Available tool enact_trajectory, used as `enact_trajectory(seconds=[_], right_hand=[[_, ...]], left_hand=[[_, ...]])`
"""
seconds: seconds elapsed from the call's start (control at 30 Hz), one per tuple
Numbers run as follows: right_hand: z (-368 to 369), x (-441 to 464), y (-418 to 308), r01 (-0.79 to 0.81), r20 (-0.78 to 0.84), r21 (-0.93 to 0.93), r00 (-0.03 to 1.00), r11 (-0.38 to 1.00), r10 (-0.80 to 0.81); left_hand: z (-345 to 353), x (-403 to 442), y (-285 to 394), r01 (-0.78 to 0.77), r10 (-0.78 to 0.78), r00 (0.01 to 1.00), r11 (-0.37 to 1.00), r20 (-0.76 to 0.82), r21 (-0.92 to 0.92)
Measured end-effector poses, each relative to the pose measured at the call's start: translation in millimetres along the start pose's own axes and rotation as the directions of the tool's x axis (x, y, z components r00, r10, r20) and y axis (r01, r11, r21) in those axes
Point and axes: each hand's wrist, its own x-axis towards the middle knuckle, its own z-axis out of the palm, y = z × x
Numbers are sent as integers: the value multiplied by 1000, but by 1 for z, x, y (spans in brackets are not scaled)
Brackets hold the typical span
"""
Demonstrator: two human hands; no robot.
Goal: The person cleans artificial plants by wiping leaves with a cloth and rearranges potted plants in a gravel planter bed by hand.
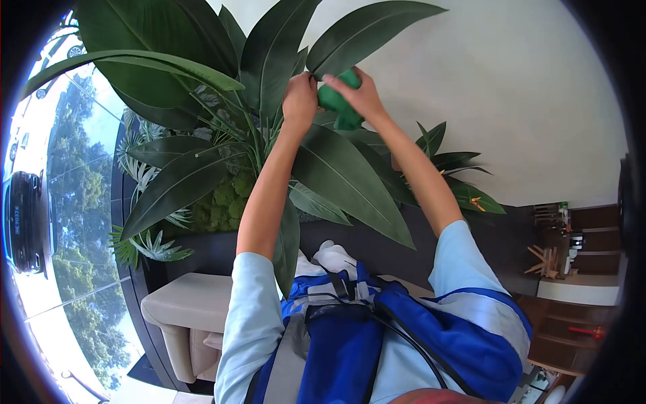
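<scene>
A tall plant with broad dark green leaves fills the upper middle of the head view. My left hand is closed at the base of the upper right leaf, pinching it near its stalk. Just to its right, my right hand grips a crumpled green cloth. The cloth lies close under that leaf's base; whether it touches the leaf I cannot tell. Both arms are stretched up and forward, and my fingertips are partly hidden.
Smaller plants and green moss sit below the big leaves. A beige armchair stands at lower left, beside a window with a car outside. A pale wall rises at right, with wooden shelves farther off.
</scene>
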Motion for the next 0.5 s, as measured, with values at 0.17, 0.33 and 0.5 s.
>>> enact_trajectory(seconds=[0.17, 0.33, 0.5], right_hand=[[27, 4, 33, 255, -129, -356, 940, 899, -317], [43, 12, 15, 53, -380, -519, 880, 853, -286], [39, 27, 36, 50, -374, -586, 869, 809, -324]], left_hand=[[-2, -2, -3, -47, 48, 999, 996, 14, -75], [9, -5, -12, -98, 99, 995, 995, -30, 36], [10, -8, -12, -42, 40, 996, 999, -81, -22]])
